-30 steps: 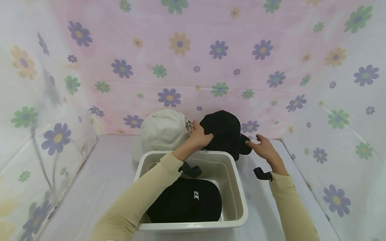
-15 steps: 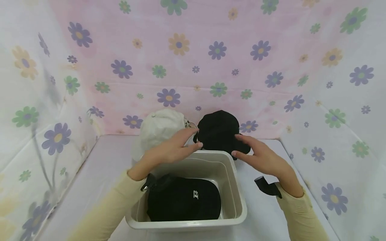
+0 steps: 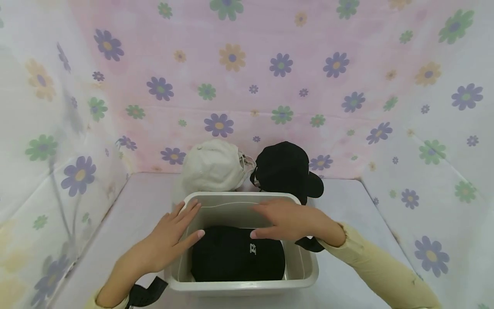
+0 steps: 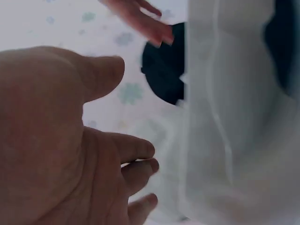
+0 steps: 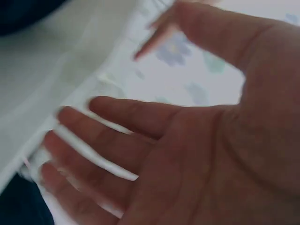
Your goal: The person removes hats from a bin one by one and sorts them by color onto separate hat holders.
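Note:
In the head view a black cap [image 3: 231, 262] with a small white letter lies in a beige plastic basin [image 3: 247, 286]. My left hand [image 3: 164, 238] hovers by the basin's left rim, fingers spread and holding nothing. Over the basin's right part hangs my right hand [image 3: 287, 219], its fingers extended and its palm bare in the right wrist view. Behind the basin stand a white cap [image 3: 212, 167] on the left and another black cap [image 3: 283, 169] on the right, its brim pointing right. Neither hand touches these two.
A white-covered table [image 3: 143, 206] carries everything. Flower-patterned cloth [image 3: 247, 77] walls it in at the back and on both sides. The two rear caps sit close against the back cloth.
Both hands have left the caps at the back and come nearer. The left went down and left to the basin's side; the right moved left over the basin. The rear caps stay put.

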The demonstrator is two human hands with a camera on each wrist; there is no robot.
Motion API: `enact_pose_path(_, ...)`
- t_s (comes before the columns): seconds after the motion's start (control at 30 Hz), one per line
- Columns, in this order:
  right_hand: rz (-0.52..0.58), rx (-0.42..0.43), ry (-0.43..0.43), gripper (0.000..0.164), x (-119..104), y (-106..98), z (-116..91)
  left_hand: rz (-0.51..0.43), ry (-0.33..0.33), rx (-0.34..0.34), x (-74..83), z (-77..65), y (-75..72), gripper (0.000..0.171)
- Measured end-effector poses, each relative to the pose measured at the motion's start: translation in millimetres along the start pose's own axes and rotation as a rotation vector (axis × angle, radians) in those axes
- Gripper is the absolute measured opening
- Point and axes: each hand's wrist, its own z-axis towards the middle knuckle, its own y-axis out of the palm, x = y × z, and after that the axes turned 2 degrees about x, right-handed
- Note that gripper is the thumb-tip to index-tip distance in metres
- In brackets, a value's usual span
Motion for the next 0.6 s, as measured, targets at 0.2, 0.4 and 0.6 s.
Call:
enact_pose_path(0.2,-0.021,-0.186,-0.058,0.087,-1.4,31.5,46.2,0.013,-0.045,0.059,-15.2,-18.7,28.6,0.072)
enact_pose_path(0.4,-0.108,-0.272,-0.119,0.083,0.0,71.4,69.0,0.105,-0.078,0.138,-18.4,-17.5,44.2,0.076)
enact_pose_path(0.6,-0.131,-0.3,-0.183,0.078,-3.2,92.0,75.6,0.194,-0.121,0.183,-17.5,-15.0,47.1,0.082)
